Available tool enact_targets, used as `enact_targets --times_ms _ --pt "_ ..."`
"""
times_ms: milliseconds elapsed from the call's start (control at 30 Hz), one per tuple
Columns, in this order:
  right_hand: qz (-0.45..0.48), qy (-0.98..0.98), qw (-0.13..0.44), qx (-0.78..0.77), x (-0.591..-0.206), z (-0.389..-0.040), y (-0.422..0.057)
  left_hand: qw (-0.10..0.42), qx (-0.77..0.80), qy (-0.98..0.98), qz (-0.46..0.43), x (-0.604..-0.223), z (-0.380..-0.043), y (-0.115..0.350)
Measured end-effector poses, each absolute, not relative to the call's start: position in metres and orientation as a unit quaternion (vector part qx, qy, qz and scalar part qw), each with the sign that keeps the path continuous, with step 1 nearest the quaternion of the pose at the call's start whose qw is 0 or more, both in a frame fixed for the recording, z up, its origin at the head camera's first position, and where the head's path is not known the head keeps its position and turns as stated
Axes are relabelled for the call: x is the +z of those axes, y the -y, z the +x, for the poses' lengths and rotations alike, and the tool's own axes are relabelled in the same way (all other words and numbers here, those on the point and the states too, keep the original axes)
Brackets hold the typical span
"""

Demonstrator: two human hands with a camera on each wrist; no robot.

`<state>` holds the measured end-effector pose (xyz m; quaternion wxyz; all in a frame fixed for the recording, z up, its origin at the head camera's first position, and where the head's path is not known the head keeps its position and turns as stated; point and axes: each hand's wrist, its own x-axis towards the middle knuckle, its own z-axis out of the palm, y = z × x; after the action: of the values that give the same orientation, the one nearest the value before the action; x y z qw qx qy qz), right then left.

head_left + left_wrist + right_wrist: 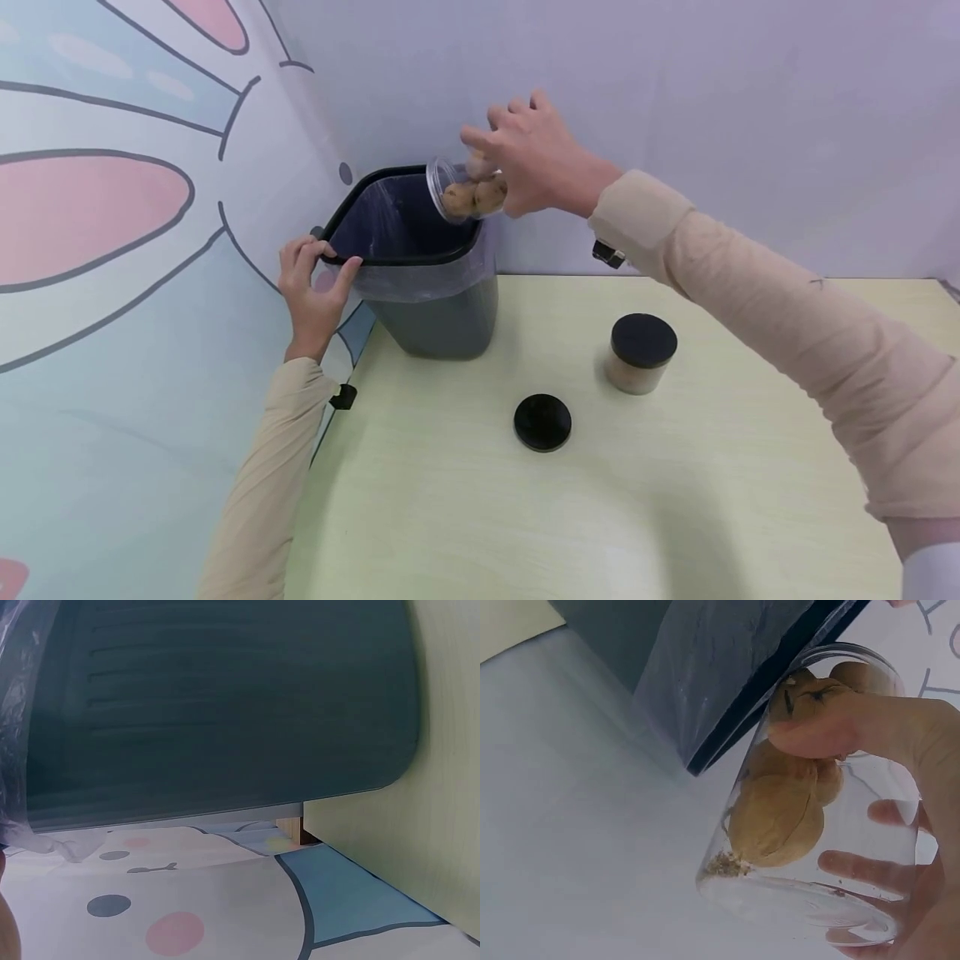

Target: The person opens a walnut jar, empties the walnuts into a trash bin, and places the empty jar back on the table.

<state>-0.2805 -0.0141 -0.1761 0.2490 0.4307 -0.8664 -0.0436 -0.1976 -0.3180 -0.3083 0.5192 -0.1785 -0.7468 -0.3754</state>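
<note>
My right hand (532, 158) grips a clear jar (780, 896), tilted with its open mouth over the rim of the trash bin (442, 321). Several brown, roundish, nut-like pieces (776, 821) lie inside it along the lower wall. Pale crumbs (727, 864) sit near the jar's base. At the bin's near left corner my left hand (311, 287) holds the black rim, thumb and fingers apart on it. A clear plastic liner (427, 283) folds over that rim. In the left wrist view the bin's dark side (225, 712) fills most of the picture.
On the pale table (450, 500) a black round lid (542, 422) lies flat. Right of it stands a closed jar (637, 375) with a black lid and brownish contents. A cartoon-printed wall (112, 350) borders the left side; a plain pale wall (750, 125) rises behind.
</note>
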Motion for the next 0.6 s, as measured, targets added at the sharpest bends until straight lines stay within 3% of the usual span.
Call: enact_targets --times_ms 600 --pt "0.423 0.876 0.227 -0.041 -0.1738 -0.2781 0.0197 0.516 -0.379 0.748 -0.176 -0.3065 -0.1928 0.3178"
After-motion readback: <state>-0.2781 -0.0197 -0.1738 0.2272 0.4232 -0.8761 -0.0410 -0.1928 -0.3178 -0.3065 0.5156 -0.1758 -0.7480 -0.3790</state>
